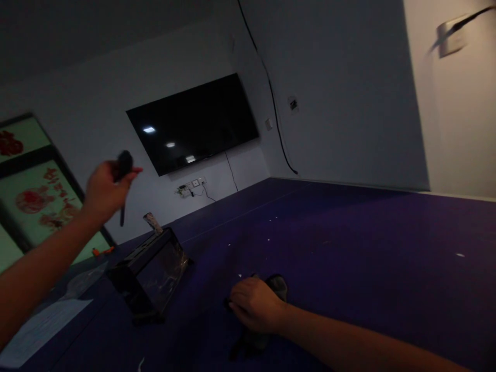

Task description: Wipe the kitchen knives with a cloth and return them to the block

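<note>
First, a pale sheet of paper [44, 330] lies toward the left edge of the purple surface [349, 268], with clear plastic [83, 281] just beside it. Above that edge, the person's left hand [104, 192] is raised clear of the surface, its fingers closed around a dark implement [124, 163] with a rounded head and a slim lower end; blur hides finer detail. A secure hold that keeps the slim end clear of the black stand [149, 276] below would probably serve well. The stand sits right of the paper, well in from the surface's far edge, a patterned roll [153, 222] jutting from its top. Farther right, toward the near edge, the right hand [253, 305] rests on a dark grey item [278, 285], fingers curled over it; whether they pinch or merely press cannot be told. Steady, light pressure there should keep the item from sliding. White specks [268, 239] dot the surface beyond.
</note>
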{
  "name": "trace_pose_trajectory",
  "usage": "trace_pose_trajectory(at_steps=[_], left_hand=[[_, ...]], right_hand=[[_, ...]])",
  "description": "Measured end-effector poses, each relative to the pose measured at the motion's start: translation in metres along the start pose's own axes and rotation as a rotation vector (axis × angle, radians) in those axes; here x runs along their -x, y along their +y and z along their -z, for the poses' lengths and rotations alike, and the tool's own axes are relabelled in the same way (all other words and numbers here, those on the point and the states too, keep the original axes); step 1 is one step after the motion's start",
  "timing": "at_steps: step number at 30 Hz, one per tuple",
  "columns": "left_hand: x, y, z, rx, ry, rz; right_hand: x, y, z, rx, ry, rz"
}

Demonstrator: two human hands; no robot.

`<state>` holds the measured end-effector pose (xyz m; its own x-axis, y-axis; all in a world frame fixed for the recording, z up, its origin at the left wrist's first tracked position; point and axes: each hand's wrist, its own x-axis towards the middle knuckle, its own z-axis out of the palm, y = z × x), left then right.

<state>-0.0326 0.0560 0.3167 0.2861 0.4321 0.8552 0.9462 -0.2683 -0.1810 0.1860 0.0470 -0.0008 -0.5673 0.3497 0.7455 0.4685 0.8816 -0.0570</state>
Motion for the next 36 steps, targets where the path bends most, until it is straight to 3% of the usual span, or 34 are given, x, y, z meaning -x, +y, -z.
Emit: trace_pose_trajectory(at_steps=[2, 4, 5, 7, 9, 12, 15, 18, 23, 31, 36], left_hand=[[0.047, 0.037, -0.004, 0.053, -0.020, -0.111], [0.105, 0.072, -0.013, 0.116, -0.097, -0.490], [0.134, 0.087, -0.019, 0.180, -0.052, -0.657], [0.188, 0.111, -0.035, 0.255, -0.012, -0.855], [0.228, 0.127, -0.055, 0.290, 0.027, -0.883], [0.261, 0.138, -0.083, 0.282, -0.007, -0.772], [0.270, 0.139, -0.100, 0.331, -0.031, -0.744], [0.268, 0.135, -0.103, 0.370, -0.084, -0.758], [0.266, 0.128, -0.104, 0.411, -0.123, -0.683], [0.273, 0.123, -0.106, 0.403, -0.120, -0.672], [0.275, 0.125, -0.104, 0.421, -0.128, -0.645]], right_hand=[[-0.002, 0.000, 0.003, -0.078, 0.092, -0.058], [-0.004, 0.000, 0.004, -0.143, 0.184, -0.156], [-0.005, 0.000, 0.005, -0.170, 0.224, -0.213], [-0.006, 0.001, 0.004, -0.234, 0.289, -0.325], [-0.007, 0.002, 0.002, -0.321, 0.331, -0.418], [-0.009, 0.004, 0.000, -0.485, 0.378, -0.541], [-0.011, 0.008, -0.004, -0.756, 0.417, -0.671], [-0.013, 0.016, -0.012, -1.020, 0.439, -0.815], [-0.015, 0.026, -0.025, -1.224, 0.342, -0.960], [-0.016, 0.006, -0.016, -1.579, 0.030, -0.902], [-0.009, 0.007, -0.016, -1.627, 0.004, -0.966]])
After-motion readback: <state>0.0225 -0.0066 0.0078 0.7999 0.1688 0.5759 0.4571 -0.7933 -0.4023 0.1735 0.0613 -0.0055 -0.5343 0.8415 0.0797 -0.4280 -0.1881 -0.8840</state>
